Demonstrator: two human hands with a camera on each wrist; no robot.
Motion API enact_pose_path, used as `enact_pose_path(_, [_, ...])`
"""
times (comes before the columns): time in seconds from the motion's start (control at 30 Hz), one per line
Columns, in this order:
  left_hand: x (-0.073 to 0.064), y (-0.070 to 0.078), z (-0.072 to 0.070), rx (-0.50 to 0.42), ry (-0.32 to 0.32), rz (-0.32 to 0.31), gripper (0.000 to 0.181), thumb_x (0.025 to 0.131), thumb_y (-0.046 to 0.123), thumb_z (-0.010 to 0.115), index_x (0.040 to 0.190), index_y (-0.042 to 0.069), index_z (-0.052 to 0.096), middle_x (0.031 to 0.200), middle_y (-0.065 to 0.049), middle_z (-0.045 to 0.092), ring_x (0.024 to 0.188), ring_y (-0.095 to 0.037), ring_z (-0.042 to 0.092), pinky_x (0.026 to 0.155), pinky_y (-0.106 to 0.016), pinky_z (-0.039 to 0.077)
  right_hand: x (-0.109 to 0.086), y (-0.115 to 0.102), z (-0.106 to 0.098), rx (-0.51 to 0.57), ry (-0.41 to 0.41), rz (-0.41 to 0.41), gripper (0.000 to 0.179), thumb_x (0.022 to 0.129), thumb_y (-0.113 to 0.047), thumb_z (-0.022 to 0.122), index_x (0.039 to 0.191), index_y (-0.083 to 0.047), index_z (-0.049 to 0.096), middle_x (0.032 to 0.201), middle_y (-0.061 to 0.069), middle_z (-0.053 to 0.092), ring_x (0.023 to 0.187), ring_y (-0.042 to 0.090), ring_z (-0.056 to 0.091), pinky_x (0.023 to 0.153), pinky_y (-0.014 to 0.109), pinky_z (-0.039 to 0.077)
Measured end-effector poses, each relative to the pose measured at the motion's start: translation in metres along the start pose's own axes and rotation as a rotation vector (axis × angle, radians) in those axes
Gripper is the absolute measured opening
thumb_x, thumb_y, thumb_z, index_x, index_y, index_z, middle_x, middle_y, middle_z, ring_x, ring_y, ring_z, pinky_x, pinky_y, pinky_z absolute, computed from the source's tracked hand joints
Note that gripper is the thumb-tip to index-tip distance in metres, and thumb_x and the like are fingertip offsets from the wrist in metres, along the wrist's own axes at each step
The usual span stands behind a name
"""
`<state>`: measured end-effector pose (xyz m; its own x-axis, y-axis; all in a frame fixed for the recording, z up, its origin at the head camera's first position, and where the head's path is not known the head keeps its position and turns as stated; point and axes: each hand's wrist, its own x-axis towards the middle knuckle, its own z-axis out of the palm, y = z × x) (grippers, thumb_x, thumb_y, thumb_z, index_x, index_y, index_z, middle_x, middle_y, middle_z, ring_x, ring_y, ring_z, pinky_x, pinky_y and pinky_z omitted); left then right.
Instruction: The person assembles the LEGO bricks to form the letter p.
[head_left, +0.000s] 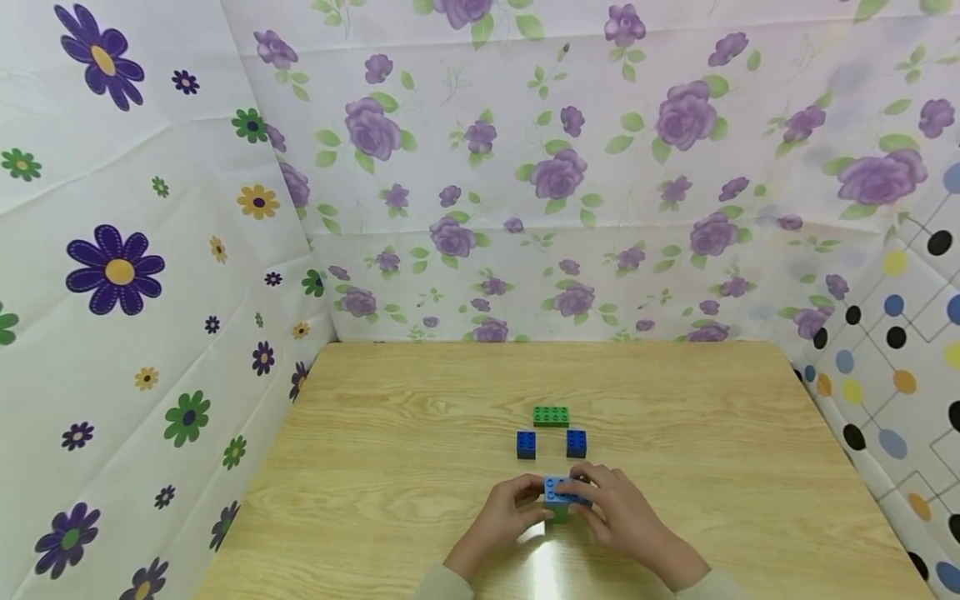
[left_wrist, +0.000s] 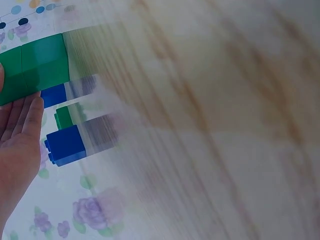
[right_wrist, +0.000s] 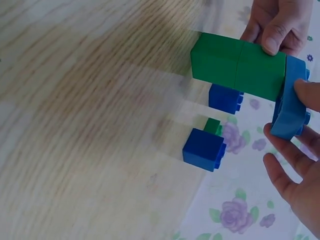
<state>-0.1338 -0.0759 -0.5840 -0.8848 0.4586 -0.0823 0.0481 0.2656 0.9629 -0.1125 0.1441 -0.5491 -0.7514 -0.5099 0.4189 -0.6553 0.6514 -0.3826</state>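
Observation:
Two green bricks [right_wrist: 235, 65] are stacked one on the other, upright, low over the table in front of the person. My left hand [head_left: 498, 521] holds this stack from the left, with the thumb [right_wrist: 274, 41] near its top and the fingers [left_wrist: 31, 120] on another side. At the top of the stack sits a light blue brick [right_wrist: 290, 107] with a curved underside, jutting out toward the right. My right hand [head_left: 626, 512] pinches this brick, thumb on one side and fingers on the other. In the left wrist view the light blue brick is out of sight.
Beyond the hands, two dark blue bricks [head_left: 527, 445] stand apart on the wooden table [head_left: 390, 433]. A flat green brick [head_left: 551, 416] lies just behind them. Flower-patterned cloth [head_left: 495, 167] hangs at the back and left, dotted cloth [head_left: 892, 367] at the right.

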Motion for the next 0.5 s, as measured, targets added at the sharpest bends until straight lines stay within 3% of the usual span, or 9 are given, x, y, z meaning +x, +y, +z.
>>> enact_pose_path(0.27, [-0.0018, 0.0027, -0.0004, -0.016, 0.007, -0.002, 0.034, 0.087, 0.009, 0.072, 0.119, 0.008, 0.063, 0.120, -0.003, 0.064, 0.114, -0.021, 0.059, 0.099, -0.029, 0.050, -0.0043, -0.0015, 0.0065, -0.068, 0.062, -0.035, 0.041, 0.077, -0.012, 0.081, 0.113, -0.028, 0.069, 0.113, 0.001, 0.062, 0.096, 0.014, 0.059, 0.071, 0.038, 0.051])
enact_pose_path(0.5, [-0.0029, 0.0026, 0.0021, -0.193, -0.018, 0.070, 0.040, 0.087, 0.004, 0.069, 0.125, 0.005, 0.058, 0.123, -0.009, 0.060, 0.118, -0.023, 0.056, 0.101, -0.024, 0.047, -0.0064, 0.0001, 0.0095, -0.048, 0.073, -0.012, 0.043, 0.078, -0.011, 0.080, 0.115, -0.030, 0.068, 0.115, -0.001, 0.061, 0.095, 0.013, 0.059, 0.068, 0.033, 0.050])
